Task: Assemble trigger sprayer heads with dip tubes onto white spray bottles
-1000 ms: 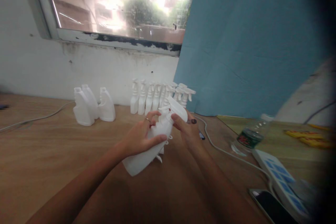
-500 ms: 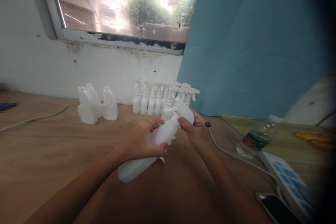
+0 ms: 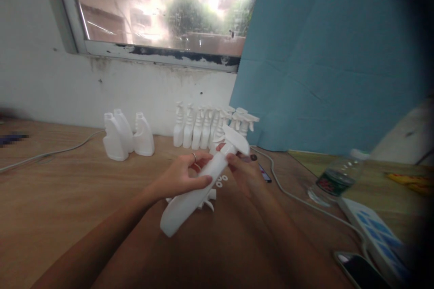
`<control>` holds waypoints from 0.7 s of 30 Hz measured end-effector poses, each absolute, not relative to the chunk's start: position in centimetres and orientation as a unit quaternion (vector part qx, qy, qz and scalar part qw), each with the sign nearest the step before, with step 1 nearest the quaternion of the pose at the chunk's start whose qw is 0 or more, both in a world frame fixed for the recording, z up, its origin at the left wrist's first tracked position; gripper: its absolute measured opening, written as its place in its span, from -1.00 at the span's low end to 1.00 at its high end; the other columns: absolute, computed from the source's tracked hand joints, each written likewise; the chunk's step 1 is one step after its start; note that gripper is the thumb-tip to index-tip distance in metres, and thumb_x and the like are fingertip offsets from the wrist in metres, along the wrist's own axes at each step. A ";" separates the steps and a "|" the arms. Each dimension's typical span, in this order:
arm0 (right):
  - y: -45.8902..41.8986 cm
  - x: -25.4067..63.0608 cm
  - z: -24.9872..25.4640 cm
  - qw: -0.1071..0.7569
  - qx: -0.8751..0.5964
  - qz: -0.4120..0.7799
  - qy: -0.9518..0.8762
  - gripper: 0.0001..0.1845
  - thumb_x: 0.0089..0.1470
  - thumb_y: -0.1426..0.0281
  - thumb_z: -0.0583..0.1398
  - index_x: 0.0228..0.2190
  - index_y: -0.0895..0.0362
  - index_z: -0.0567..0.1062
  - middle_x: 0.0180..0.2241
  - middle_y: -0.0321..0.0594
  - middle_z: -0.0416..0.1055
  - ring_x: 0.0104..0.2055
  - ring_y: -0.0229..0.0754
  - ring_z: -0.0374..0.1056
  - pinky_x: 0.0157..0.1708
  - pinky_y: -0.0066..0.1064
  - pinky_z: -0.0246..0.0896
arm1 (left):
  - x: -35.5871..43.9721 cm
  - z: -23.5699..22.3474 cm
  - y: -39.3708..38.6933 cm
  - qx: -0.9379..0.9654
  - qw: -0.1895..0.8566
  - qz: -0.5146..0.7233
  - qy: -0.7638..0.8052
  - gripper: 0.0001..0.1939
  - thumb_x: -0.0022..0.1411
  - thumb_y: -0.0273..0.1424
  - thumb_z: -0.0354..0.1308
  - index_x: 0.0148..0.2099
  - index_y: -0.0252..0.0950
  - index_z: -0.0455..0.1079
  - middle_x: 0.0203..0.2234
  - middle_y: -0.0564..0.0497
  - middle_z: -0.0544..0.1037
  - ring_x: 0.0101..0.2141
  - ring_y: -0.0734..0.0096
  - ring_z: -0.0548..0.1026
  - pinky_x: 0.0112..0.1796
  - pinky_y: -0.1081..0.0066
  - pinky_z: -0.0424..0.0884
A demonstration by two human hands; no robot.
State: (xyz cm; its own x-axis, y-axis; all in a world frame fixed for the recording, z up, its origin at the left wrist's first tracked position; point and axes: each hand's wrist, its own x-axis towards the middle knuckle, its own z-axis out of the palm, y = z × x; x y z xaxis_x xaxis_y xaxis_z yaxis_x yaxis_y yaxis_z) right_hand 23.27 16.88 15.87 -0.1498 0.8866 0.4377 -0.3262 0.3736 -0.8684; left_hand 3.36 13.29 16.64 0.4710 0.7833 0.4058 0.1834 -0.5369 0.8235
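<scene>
A tilted bottle (image 3: 185, 210) is held by the left hand (image 3: 183, 178) and, seemingly at its collar (image 3: 228, 149), by the right hand (image 3: 244, 172); spray bottles (image 3: 197, 135) are lined along the worktop (image 3: 77, 180)'s back edge.

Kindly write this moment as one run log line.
left hand: holds tilted white bottle | right hand: grasps it below spray head | behind: row of spray bottles

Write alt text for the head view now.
A white spray bottle is held tilted above a wooden table, the left hand around its body, the right hand at its spray head. Behind it stand more spray bottles and, further left, three open-necked bottles.
</scene>
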 end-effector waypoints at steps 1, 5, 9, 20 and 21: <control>16.6 23.4 16.0 0.594 -0.234 0.520 -0.567 -0.68 -0.16 0.23 0.41 -0.32 0.06 0.55 -0.27 -0.22 0.51 -0.23 -0.10 0.38 -0.24 -0.31 0.28 | 3.3 16.7 13.3 0.755 0.436 0.400 0.284 -0.48 0.11 -0.20 0.19 0.09 -0.35 0.36 -0.11 -0.14 0.51 -0.18 0.24 0.46 -0.15 0.31 0.36; 15.5 23.7 16.6 0.548 -0.178 0.591 -0.565 -0.62 -0.16 0.18 0.41 -0.25 0.03 0.56 -0.19 -0.22 0.50 -0.24 -0.12 0.37 -0.30 -0.34 0.30 | 3.1 16.8 13.3 0.608 0.698 0.325 0.192 -0.43 0.12 -0.13 0.06 0.05 -0.43 0.37 -0.23 -0.20 0.55 -0.33 0.24 0.51 -0.31 0.36 0.38; 15.4 24.1 17.6 0.582 -0.135 0.598 -0.534 -0.63 -0.10 0.13 0.38 -0.21 -0.09 0.52 -0.20 -0.29 0.50 -0.33 -0.20 0.32 -0.41 -0.38 0.28 | 2.0 16.5 13.8 0.552 0.772 0.281 0.143 -0.42 0.06 -0.15 0.02 0.02 -0.45 0.39 -0.31 -0.19 0.58 -0.33 0.15 0.54 -0.29 0.30 0.41; 17.1 32.2 22.8 0.749 -0.151 0.402 -0.504 -0.86 0.04 0.23 0.32 -0.37 0.01 0.53 -0.41 -0.34 0.39 -0.21 -0.22 0.36 -0.20 -0.34 0.31 | -9.1 19.6 17.0 0.695 0.297 0.403 0.516 -0.40 0.01 -0.17 0.30 0.08 -0.29 0.36 -0.14 -0.12 0.54 -0.14 0.18 0.50 -0.16 0.30 0.42; 17.0 32.6 23.0 0.745 -0.157 0.394 -0.515 -0.87 0.01 0.26 0.34 -0.40 0.01 0.53 -0.44 -0.35 0.36 -0.23 -0.22 0.36 -0.18 -0.33 0.31 | -10.0 19.5 17.4 0.672 0.246 0.423 0.556 -0.35 -0.02 -0.12 0.31 0.09 -0.32 0.35 -0.14 -0.14 0.53 -0.17 0.17 0.51 -0.19 0.29 0.43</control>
State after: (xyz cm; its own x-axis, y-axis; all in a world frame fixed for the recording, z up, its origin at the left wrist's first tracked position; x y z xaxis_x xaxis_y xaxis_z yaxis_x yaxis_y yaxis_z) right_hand 32.60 16.97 23.01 0.1586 0.7487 0.6437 -0.4253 0.6402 -0.6398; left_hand -9.95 17.42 19.53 0.0247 0.9550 0.2954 0.5398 -0.2615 0.8002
